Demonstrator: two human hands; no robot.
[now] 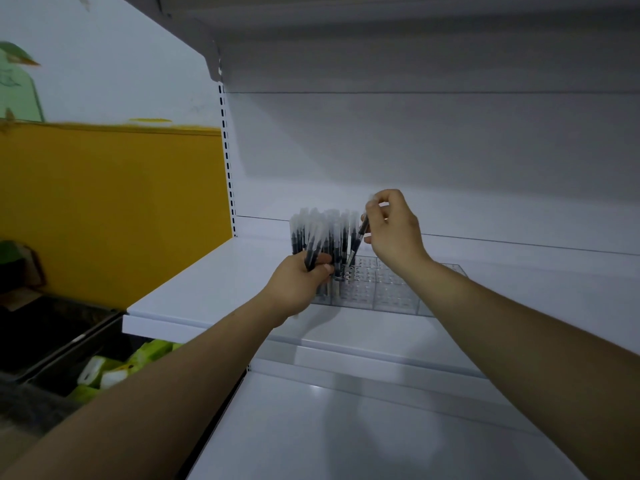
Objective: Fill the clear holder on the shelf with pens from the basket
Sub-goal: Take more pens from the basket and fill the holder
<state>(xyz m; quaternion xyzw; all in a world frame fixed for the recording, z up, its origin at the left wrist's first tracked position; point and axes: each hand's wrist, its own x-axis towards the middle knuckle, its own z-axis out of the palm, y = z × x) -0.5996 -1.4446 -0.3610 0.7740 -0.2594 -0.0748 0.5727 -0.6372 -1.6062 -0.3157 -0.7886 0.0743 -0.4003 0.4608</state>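
A clear holder point(391, 289) with rows of round holes sits on the white shelf point(207, 285). Its left part is packed with several upright black pens with frosted caps point(332, 233). My left hand point(301, 282) grips a small bundle of the same pens point(313, 252) in front of the holder's left end. My right hand point(393, 226) pinches a single pen point(360, 237) near its cap, tilted, with its tip down at a hole just right of the filled rows. The basket is not clearly in view.
The holder's right part shows open holes. A lower white shelf point(346, 427) lies beneath my arms. At the lower left stands a dark bin point(52, 334) and green-and-white packaged goods point(114, 368). A yellow wall panel point(114, 202) is on the left.
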